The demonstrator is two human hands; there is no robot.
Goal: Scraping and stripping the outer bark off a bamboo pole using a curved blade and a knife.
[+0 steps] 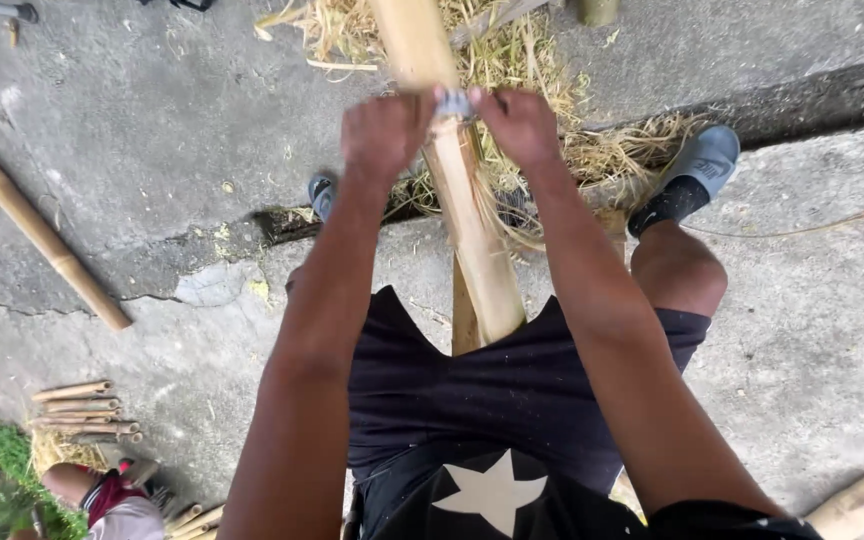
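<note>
A thick bamboo pole point(472, 220) runs from between my legs up and away over the concrete. My left hand point(384, 135) and my right hand point(520, 125) each grip one end of a metal scraping blade point(455, 104) laid across the pole. Pale shavings point(542, 110) lie heaped under and around the pole's far part. I wear dark shorts and grey slippers point(704, 160); my legs straddle the pole.
A long bamboo pole point(37, 230) lies at the left on the cracked concrete. Several short cut bamboo pieces point(82, 412) are stacked at the lower left, near another person's leg point(102, 495). A bamboo stub point(857, 508) lies at the lower right.
</note>
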